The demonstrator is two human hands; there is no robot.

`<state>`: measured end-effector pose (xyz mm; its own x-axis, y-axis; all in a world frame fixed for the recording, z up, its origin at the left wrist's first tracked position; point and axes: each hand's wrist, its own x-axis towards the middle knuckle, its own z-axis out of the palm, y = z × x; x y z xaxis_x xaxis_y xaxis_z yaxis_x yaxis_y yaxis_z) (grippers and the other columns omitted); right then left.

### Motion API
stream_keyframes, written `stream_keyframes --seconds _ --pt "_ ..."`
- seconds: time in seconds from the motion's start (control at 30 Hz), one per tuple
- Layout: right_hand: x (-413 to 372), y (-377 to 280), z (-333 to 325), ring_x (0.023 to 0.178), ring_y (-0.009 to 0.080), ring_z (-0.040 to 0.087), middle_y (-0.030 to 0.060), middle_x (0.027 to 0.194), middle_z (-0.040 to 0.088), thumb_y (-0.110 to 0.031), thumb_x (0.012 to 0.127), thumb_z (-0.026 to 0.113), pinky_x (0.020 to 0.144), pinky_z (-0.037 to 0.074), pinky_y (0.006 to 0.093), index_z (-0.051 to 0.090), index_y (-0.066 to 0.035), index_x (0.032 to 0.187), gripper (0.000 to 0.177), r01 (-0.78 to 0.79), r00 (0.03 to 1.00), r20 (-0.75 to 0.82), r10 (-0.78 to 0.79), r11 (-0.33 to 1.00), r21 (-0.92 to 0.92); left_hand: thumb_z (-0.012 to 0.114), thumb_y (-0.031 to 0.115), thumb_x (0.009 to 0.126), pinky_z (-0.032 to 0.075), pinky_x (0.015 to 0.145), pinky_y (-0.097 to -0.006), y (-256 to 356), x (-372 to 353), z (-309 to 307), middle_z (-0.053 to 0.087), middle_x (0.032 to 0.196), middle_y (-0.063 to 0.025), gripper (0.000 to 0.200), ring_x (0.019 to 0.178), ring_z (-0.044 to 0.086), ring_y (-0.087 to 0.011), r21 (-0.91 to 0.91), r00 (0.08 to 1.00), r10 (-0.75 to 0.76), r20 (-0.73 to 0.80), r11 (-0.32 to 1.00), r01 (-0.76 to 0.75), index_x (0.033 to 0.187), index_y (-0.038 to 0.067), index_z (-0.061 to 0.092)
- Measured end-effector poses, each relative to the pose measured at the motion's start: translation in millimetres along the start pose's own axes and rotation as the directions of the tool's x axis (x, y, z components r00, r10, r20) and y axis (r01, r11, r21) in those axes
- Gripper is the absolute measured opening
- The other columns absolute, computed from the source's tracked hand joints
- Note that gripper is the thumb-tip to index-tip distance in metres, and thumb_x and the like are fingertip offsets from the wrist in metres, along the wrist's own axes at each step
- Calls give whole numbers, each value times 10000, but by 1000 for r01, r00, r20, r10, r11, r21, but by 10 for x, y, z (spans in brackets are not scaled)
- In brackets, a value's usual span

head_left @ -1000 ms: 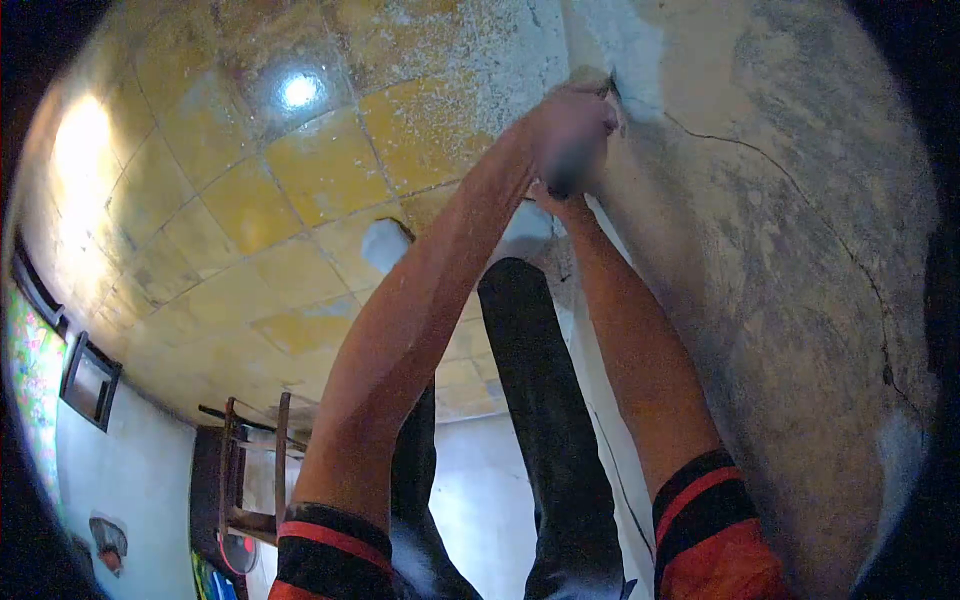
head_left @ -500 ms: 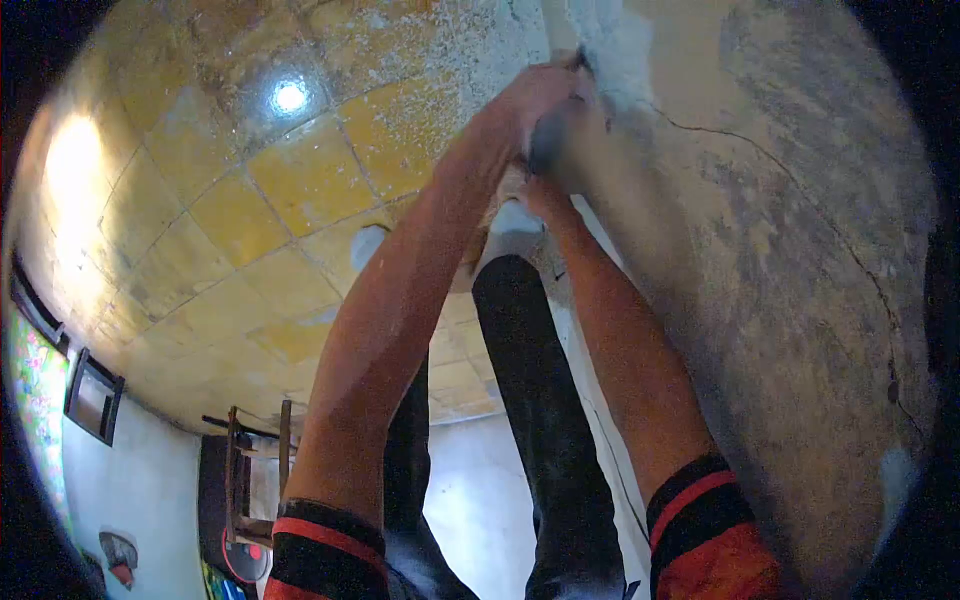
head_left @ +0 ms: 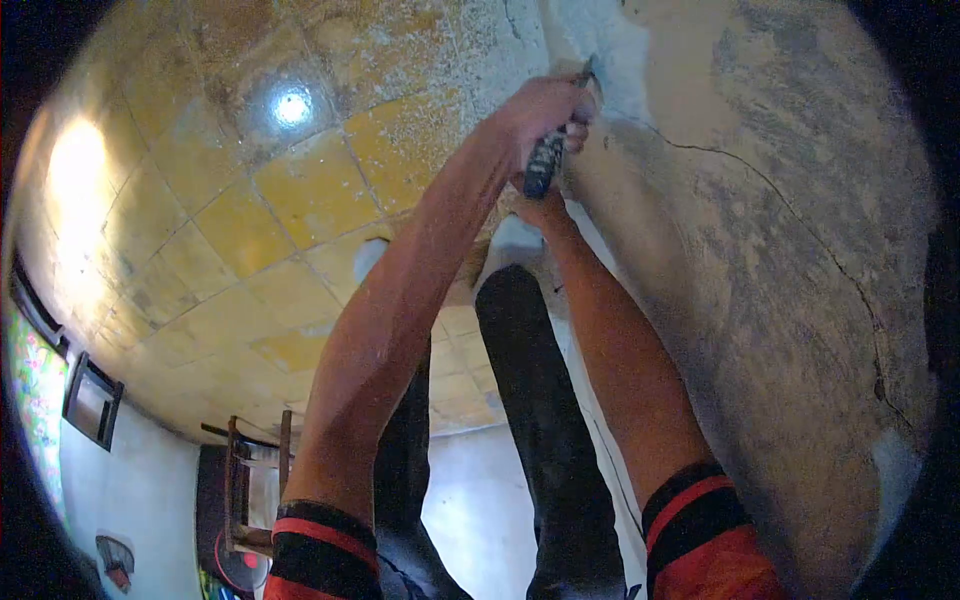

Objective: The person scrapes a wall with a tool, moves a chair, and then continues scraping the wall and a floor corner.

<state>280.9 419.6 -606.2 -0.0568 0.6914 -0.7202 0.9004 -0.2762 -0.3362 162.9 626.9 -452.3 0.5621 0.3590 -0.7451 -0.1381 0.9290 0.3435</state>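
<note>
My left hand [head_left: 550, 108] is wrapped round a scraper-like hand tool [head_left: 542, 168] whose dark handle is speckled with white. The handle's butt points down toward my feet, and a thin dark end shows past my fingers against the wall. That end is at a pale patch [head_left: 615, 65] low on the wall [head_left: 780, 250]. My right hand [head_left: 543, 205] is just under the butt of the handle, partly hidden by it and by my left wrist; I cannot tell whether its fingers grip anything.
Pale flakes [head_left: 410, 110] lie scattered over the yellow tiled floor [head_left: 300, 205] beside the wall. A crack [head_left: 740, 157] runs across the wall's rough surface. My feet [head_left: 515, 240] stand close below my hands. Behind me are a wooden chair [head_left: 236, 480] and a pale wall [head_left: 465, 500].
The tool's handle, blurred before, now shows sharply and has swung more upright. My left hand has shifted slightly down. My right hand stays close beneath it.
</note>
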Motion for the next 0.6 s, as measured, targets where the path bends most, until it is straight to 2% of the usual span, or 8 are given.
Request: stream_keyframes --seconds 0.07,0.1,0.17,0.3,0.4,0.47,0.5,0.6 --pt "-68 -135 -204 1090 407 554 305 1170 553 -296 836 544 927 447 455 423 -76 1359 580 -61 996 72 53 993 103 512 82 856 410 437 -209 19 115 -45 488 654 1 53 499 454 -71 -53 1000 13 -2 999 -13 901 55 518" --pt "-137 -422 -456 1082 404 559 298 1155 564 -299 843 536 930 443 457 439 -61 1340 560 -211 970 150 191 969 131 517 71 851 411 439 -209 51 190 -89 486 655 1 49 497 453 -71 -74 1000 22 0 997 -22 897 53 514" --pt "-181 -481 -633 1051 403 571 288 1120 582 -316 850 536 924 444 462 455 -29 1308 546 -268 942 231 245 960 76 547 39 787 417 440 -256 -1 305 -206 492 627 -22 48 485 469 -109 -110 995 37 95 994 -27 774 43 502" --pt "-196 -353 -581 967 410 596 279 1050 603 -355 838 577 878 466 472 465 24 1248 569 6 966 259 27 992 -126 567 31 756 416 436 -268 23 -37 -110 480 616 -20 77 482 466 -107 -289 984 18 178 957 35 750 55 493" --pt "-168 -362 -536 953 414 599 277 1048 603 -361 813 615 863 475 470 455 30 1257 612 -128 958 250 141 989 -71 557 44 781 406 420 -247 -37 200 -213 460 617 -7 67 487 462 -86 -250 989 18 150 968 20 797 67 496" --pt "-138 -248 -444 957 415 599 277 1061 601 -352 796 633 860 478 467 440 19 1283 642 -130 968 216 124 991 15 548 44 786 397 413 -235 -41 147 -248 459 616 -2 59 485 459 -83 -328 956 62 286 944 37 809 66 498" --pt "-144 -141 -347 957 414 600 276 1067 600 -344 788 639 857 480 466 432 10 1297 653 -44 983 180 34 998 50 544 44 789 392 409 -229 -44 111 -264 458 616 0 55 485 458 -81 -365 934 88 347 930 48 815 65 500" --pt "-128 -91 -314 957 413 603 273 1080 599 -309 778 630 853 479 473 407 -25 1336 665 116 979 171 -107 992 -45 537 33 776 381 405 -225 -28 -19 -76 465 604 2 37 478 453 -79 -287 993 31 110 958 2 788 55 510"
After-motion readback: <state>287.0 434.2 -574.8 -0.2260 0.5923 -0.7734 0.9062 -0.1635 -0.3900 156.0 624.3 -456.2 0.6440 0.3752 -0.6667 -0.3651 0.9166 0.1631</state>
